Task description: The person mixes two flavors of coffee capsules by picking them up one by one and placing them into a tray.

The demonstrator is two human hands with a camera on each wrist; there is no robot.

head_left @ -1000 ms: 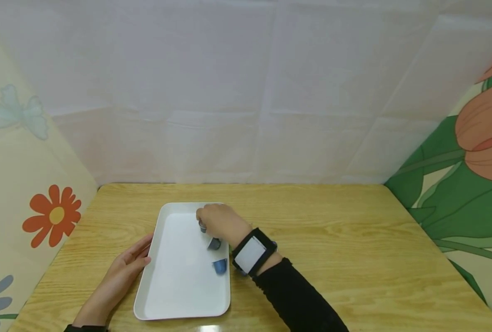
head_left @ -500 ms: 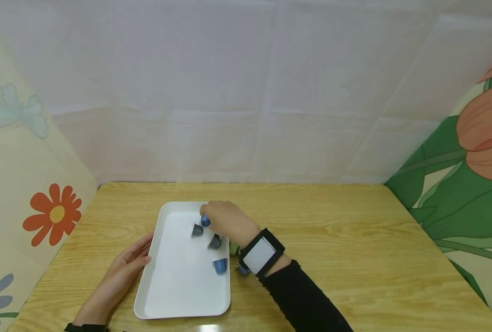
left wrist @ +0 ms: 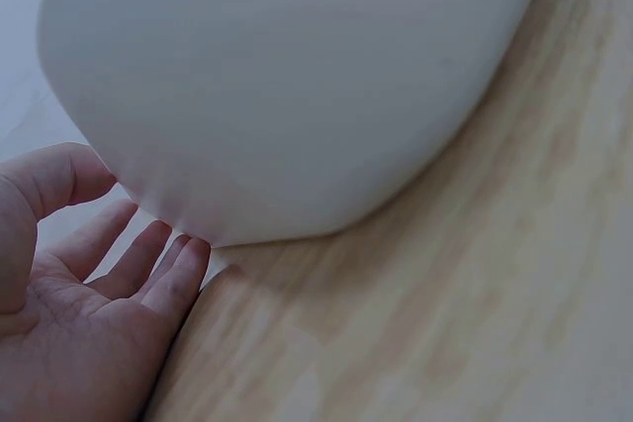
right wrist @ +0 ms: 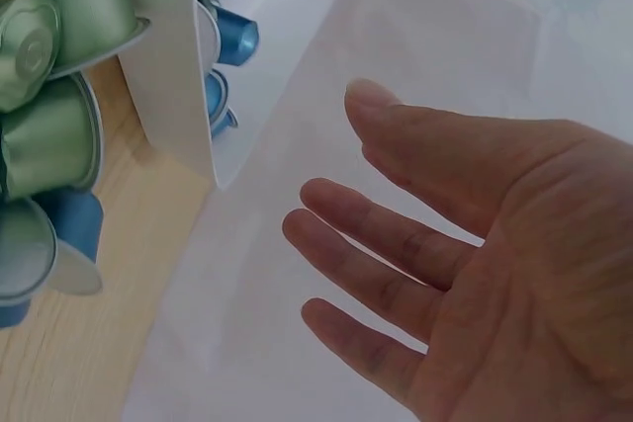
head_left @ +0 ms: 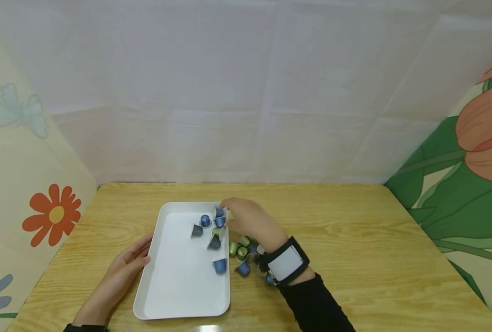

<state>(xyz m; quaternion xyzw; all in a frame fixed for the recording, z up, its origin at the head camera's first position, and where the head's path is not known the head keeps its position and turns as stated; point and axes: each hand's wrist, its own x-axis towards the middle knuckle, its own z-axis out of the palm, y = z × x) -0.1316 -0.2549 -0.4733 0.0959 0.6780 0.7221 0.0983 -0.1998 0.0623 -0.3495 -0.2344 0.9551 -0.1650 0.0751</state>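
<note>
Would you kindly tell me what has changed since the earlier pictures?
The right hand has moved rightward to the edge of the white tray, open; two blue capsules and a green capsule now show beside it. More of the capsule pile is uncovered. The left hand and tray stayed put.

Wood-grain table (head_left: 354,244); pale backdrop (head_left: 246,92); flowered walls (head_left: 5,170)

- Left grip (head_left: 123,271): fingers gently bent and slightly parted, thumb held away from them.
- Left arm (head_left: 92,311): slants in from lower left, wrist bare.
- Right grip (head_left: 252,223): thumb raised clear, the visible fingers loosely extended.
- Right arm (head_left: 318,306): black-sleeved, angled in from lower right.
</note>
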